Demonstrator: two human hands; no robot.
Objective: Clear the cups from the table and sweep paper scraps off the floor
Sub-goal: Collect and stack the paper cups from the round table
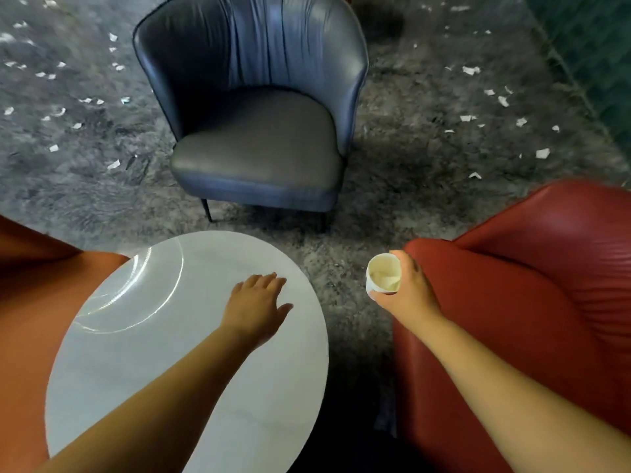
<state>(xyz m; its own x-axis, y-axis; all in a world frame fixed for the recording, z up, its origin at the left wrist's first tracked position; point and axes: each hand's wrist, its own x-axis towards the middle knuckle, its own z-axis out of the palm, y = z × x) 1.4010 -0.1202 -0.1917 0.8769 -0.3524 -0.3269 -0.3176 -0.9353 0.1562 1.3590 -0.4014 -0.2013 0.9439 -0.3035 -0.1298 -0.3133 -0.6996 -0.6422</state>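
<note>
Cup-clearing step under way, by the look of it. Right hand out past the desk's right edge, grip wrapped round a white paper cup, fingers curled about its far side, thumb at the near rim; cup upright or close to it, mouth open to the camera, pale inside, contents impossible to tell. Cup held in the air above the grey carpet, just left of the red chair, clear of the desk altogether. Left hand hovering flat over the right part of the round white desk, fingers stretched and slightly spread, holding nothing; touching the top or just above it, hard to say. No other cup to be seen on the visible desk surface, so the clearing looks near done from here, though the near edge runs out of view. Paper scraps strewn far left and far right on the carpet, around the blue chair, none swept yet. Orange seat at the left, tucked against the desk. Next up, most likely: carry the cup level to a bin or tray, none in sight, then fetch a broom, also none in sight. Worth minding: a light squeeze only, paper walls buckle easily.
</note>
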